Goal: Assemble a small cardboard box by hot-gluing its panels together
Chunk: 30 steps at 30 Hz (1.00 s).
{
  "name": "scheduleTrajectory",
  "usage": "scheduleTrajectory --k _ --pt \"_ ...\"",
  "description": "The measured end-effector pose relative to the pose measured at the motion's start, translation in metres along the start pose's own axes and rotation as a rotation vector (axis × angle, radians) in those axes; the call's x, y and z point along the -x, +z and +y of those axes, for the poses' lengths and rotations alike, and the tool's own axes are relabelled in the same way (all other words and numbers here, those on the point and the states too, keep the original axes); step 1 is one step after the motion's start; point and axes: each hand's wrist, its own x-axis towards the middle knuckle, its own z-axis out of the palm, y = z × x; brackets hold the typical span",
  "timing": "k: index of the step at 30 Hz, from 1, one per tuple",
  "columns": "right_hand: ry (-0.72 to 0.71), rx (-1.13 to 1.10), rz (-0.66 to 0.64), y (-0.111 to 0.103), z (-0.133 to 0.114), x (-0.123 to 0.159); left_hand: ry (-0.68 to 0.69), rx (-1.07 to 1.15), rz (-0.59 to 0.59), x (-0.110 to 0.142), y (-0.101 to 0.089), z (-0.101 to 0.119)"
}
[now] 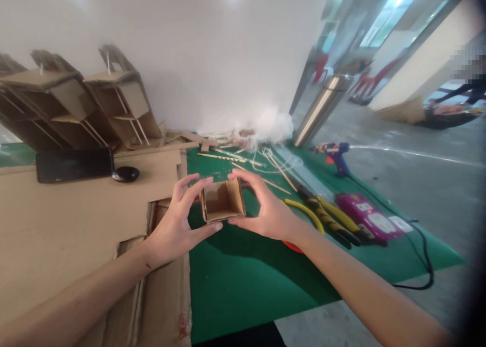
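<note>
A small cardboard box [222, 199] is held up over the green table top [235, 281], its hollow side facing me. My left hand [184, 218] is closed on the box's left side, thumb along the lower edge and fingers at the upper left. Gripping the opposite side is my right hand [266, 208], with its thumb below and fingers at the top right corner. Just left of the hands lie large flat cardboard sheets [76, 215] with cut edges. Close to my right wrist are yellow-handled pliers [337, 215] and a red object, partly hidden by the arm.
Cardboard shelf models [121, 99] stand at the back left, behind a black phone [75, 164] and a black mouse [126, 174]. Thin sticks, white fluff [273, 127], a steel flask [322, 109], a blue glue gun [336, 155] and a corded purple power strip [370, 218] occupy the back and right.
</note>
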Motion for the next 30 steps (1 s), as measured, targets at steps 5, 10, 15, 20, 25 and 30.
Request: scheduleTrajectory --k 5,10,15,20,25,30 --pt "-0.001 0.006 -0.002 -0.0013 -0.0006 0.0009 -0.013 0.006 -0.006 -0.001 -0.0009 0.0025" --pt "-0.002 0.01 -0.003 -0.0011 -0.0008 0.0006 -0.019 0.01 -0.002 -0.0008 -0.0012 0.0033" --pt "0.002 0.015 -0.011 -0.0012 -0.0013 0.0004 -0.019 -0.012 -0.004 -0.0005 -0.0008 0.0026" --pt "-0.001 0.007 -0.016 -0.0011 -0.0006 0.0001 -0.034 -0.023 -0.017 0.0 -0.0019 0.0035" --pt "0.012 0.013 -0.024 -0.0016 -0.0014 0.0004 -0.058 0.006 -0.028 -0.0006 -0.0024 0.0049" --pt "0.028 0.015 -0.033 -0.0033 -0.0038 -0.0003 -0.053 0.004 -0.016 -0.0015 -0.0017 0.0051"
